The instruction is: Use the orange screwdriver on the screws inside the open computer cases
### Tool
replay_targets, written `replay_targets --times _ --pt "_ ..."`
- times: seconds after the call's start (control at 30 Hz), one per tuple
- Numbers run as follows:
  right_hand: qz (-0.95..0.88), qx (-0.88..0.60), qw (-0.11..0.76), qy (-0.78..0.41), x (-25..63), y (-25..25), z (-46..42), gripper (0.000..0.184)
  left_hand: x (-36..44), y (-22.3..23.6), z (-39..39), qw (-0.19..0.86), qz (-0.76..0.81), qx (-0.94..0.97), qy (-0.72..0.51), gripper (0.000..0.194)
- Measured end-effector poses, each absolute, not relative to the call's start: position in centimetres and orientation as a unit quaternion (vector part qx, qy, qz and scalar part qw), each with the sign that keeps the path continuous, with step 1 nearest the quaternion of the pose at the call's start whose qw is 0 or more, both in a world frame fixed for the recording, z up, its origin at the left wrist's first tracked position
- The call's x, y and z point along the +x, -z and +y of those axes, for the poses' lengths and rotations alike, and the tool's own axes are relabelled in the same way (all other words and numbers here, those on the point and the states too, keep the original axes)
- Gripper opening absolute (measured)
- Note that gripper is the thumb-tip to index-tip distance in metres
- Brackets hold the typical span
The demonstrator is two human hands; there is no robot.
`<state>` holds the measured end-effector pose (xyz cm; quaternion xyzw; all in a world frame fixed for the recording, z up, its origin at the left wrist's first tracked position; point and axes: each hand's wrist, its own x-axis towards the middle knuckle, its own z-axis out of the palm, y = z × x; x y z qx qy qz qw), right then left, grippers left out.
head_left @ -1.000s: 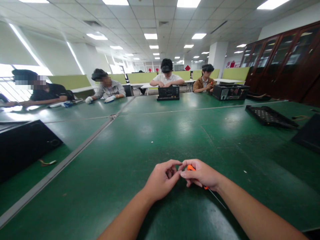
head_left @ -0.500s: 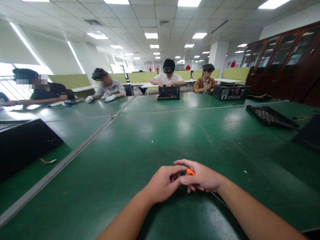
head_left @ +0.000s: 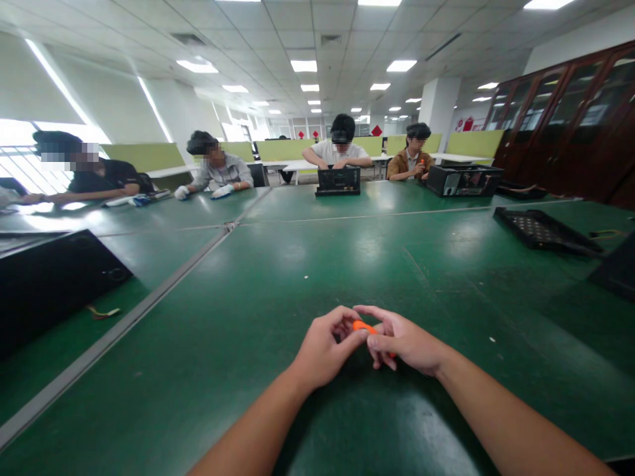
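At the far left of the green desk (head_left: 208,357), a large black panel (head_left: 49,297) lies tilted, with a short cable (head_left: 104,313) ending in a white connector beside its near edge. Beyond it sits a person in a dark top (head_left: 106,175), arms stretched over the desk, then a person in a grey shirt (head_left: 228,173) with white gloves on both hands. A metal strip (head_left: 149,294) runs slantwise along the joint in the desk.

Near the middle, the left hand (head_left: 322,350) has its thumb and index finger closed on the end of an orange-handled screwdriver (head_left: 366,327), which lies between the two hands above the desk; its shaft is hidden. Across the desk, a person in a white shirt (head_left: 342,153) reaches into an upright black computer part (head_left: 338,180). The right hand (head_left: 409,344) grips the screwdriver too, thumb against the handle, index finger extended toward the left hand and the other fingers curled beneath.

Farther right, a person in a brown jacket (head_left: 409,164) sits next to an open computer case (head_left: 464,180). Nearer lies a black perforated panel (head_left: 546,231), with dark wooden cabinets (head_left: 560,125) behind and another dark panel (head_left: 618,268) at the right edge.
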<state>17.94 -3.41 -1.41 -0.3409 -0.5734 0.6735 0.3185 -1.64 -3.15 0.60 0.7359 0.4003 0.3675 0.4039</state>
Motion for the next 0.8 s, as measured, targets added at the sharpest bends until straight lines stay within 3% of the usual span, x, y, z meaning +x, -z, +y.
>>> replay_targets --times 0.17,0.33,0.43,0.63,0.8 --pt "-0.584 -0.382 0.321 -0.641 18.2 1.6 -2.8 0.051 -2.8 -0.7 -2.0 0.406 0.445 0.626 -0.496 0.028" --pt "-0.608 -0.438 0.332 -0.574 18.5 1.7 -2.5 0.044 -3.2 -0.7 -1.4 0.374 0.452 0.607 -0.536 0.027" --pt "-0.632 -0.47 0.351 -0.507 18.8 1.4 -2.3 0.04 -3.6 -0.4 -1.1 0.34 0.481 0.64 -0.493 0.026" --pt "-0.701 -0.506 0.354 -0.357 19.1 1.2 -2.5 0.018 -3.7 0.2 -1.2 0.209 0.498 0.801 -0.259 0.021" --pt "-0.715 -0.503 0.358 -0.328 18.9 1.0 -2.8 0.018 -3.3 0.1 -1.6 0.183 0.467 0.822 -0.27 0.017"
